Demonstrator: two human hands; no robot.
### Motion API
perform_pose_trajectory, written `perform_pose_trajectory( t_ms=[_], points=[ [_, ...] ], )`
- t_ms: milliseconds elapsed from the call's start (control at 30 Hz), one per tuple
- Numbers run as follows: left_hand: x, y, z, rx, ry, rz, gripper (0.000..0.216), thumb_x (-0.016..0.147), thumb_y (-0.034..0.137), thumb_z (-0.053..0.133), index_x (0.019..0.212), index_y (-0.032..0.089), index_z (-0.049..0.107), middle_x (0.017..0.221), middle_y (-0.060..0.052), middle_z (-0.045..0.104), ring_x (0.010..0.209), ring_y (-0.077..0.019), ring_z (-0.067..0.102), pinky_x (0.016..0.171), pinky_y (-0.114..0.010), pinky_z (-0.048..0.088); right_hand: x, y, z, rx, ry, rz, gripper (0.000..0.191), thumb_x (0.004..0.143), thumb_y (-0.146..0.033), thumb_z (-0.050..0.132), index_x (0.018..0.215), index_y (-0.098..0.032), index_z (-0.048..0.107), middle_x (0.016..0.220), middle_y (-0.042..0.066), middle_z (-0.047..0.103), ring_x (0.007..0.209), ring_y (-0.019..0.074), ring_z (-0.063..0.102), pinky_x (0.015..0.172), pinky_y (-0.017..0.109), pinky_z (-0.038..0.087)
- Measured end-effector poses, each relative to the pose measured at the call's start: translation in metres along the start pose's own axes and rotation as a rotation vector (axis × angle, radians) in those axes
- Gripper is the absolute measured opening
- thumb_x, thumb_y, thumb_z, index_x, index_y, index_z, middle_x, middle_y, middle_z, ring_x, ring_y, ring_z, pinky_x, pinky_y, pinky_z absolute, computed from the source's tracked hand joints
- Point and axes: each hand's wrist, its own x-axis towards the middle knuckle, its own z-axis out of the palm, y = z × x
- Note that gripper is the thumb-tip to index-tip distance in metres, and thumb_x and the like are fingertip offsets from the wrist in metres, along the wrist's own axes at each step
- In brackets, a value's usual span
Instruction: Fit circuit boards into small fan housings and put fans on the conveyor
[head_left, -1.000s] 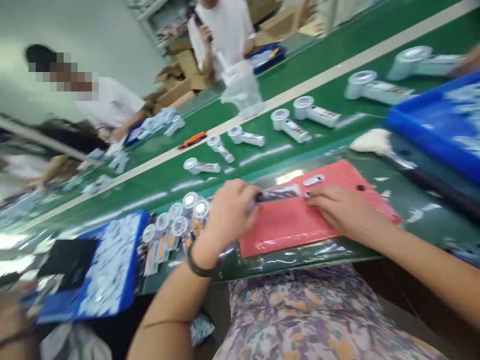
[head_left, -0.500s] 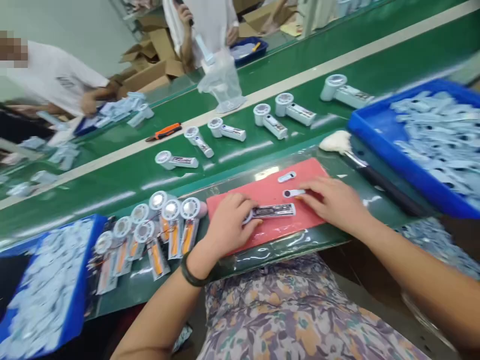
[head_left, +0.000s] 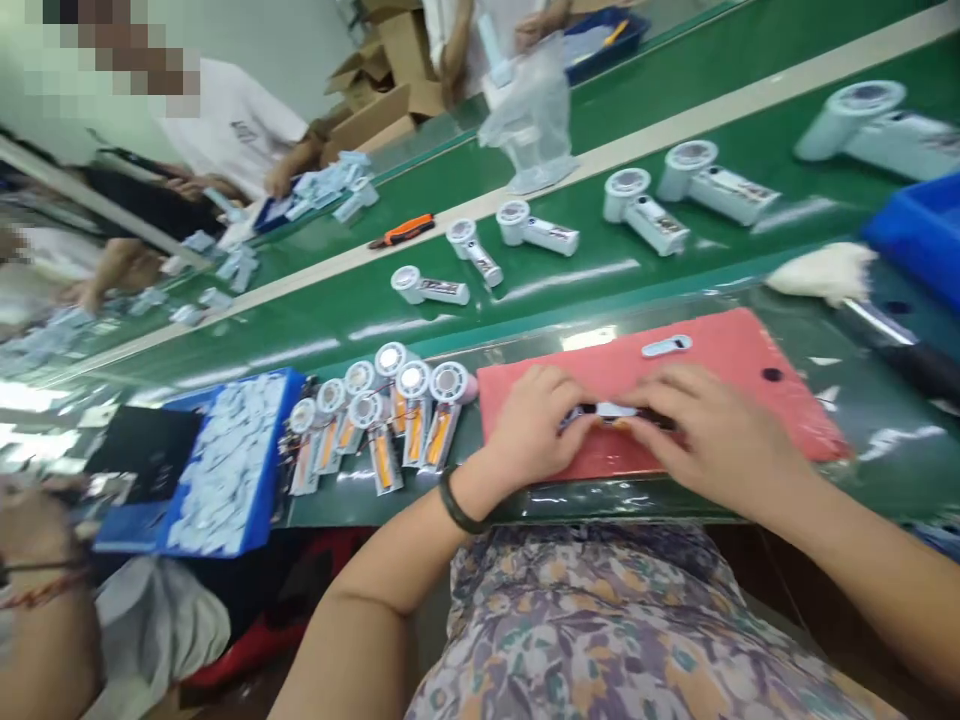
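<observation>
Above the red mat (head_left: 600,350), my left hand (head_left: 536,425) closes its fingers and thumb round one end of a light-blue handheld fan (head_left: 574,415); most of it is hidden by my hands. My right hand (head_left: 701,430) is closed at the other end, its fingertips pressing a small light-blue strip (head_left: 613,410) against the fan's handle. Between the two hands only a short stretch of strip and handle shows. A second small light-blue strip (head_left: 666,346) with a dark end lies on the mat beyond my right hand.
Left of the mat lie several fans with orange inserts (head_left: 412,410), then a blue bin (head_left: 281,430) of light-blue parts. Several assembled fans (head_left: 540,228) and orange-handled pliers (head_left: 405,232) lie across the green surface. A white-tipped brush (head_left: 825,272) is at right. Co-workers sit opposite and at left.
My right hand has brought the small strip from the mat to the fan's handle, closing in on my left hand. The view has swung left, so the right-hand bin is mostly out of frame.
</observation>
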Motion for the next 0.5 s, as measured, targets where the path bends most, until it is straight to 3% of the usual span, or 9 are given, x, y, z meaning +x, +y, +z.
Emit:
perform_pose_trajectory(
  t_ms=[133,267,333,433,500],
  points=[
    [0.002,-0.002,0.004,0.016,-0.012,-0.037,0.01,0.098,0.024,0.062,0.103,0.019,0.068,0.102,-0.007,0.071,0.103,-0.0225,0.064,0.096,-0.04,0.05,-0.006,0.013,0.013,0.306,-0.065,0.173,0.029,0.103,-0.043,0.048,0.098,-0.027,0.072,0.103,0.007,0.074,0.096,0.0263,0.07,0.081,0.042,0.057],
    [-0.007,0.008,-0.001,0.054,-0.075,-0.007,0.006,0.096,0.024,0.064,0.097,0.021,0.069,0.104,-0.007,0.071,0.109,-0.0242,0.064,0.099,-0.041,0.05,-0.015,0.021,0.018,0.447,-0.181,0.326,0.047,0.097,-0.054,0.054,0.134,-0.028,0.064,0.125,0.01,0.073,0.113,0.0309,0.07,0.094,0.047,0.059],
    [-0.016,0.016,-0.002,0.076,-0.084,0.004,0.007,0.096,0.027,0.064,0.099,0.022,0.069,0.108,-0.008,0.071,0.115,-0.0268,0.063,0.101,-0.045,0.049,-0.018,0.02,0.014,0.412,-0.262,0.287,0.054,0.094,-0.056,0.056,0.141,-0.028,0.061,0.131,0.011,0.071,0.119,0.0333,0.068,0.099,0.051,0.057],
    [-0.027,0.025,0.0,0.085,-0.045,-0.04,0.019,0.096,0.027,0.063,0.113,0.021,0.067,0.117,-0.01,0.072,0.122,-0.0305,0.061,0.108,-0.051,0.047,-0.017,0.015,0.005,0.375,-0.364,0.175,0.046,0.096,-0.05,0.053,0.135,-0.029,0.067,0.13,0.011,0.07,0.122,0.033,0.065,0.105,0.054,0.053],
    [-0.028,0.028,0.003,0.078,-0.035,-0.073,0.021,0.096,0.023,0.061,0.116,0.019,0.067,0.117,-0.01,0.073,0.121,-0.0306,0.061,0.109,-0.052,0.047,-0.014,0.011,0.003,0.381,-0.363,0.153,0.042,0.098,-0.044,0.051,0.133,-0.029,0.068,0.125,0.011,0.07,0.119,0.0307,0.066,0.102,0.052,0.055]
  ],
)
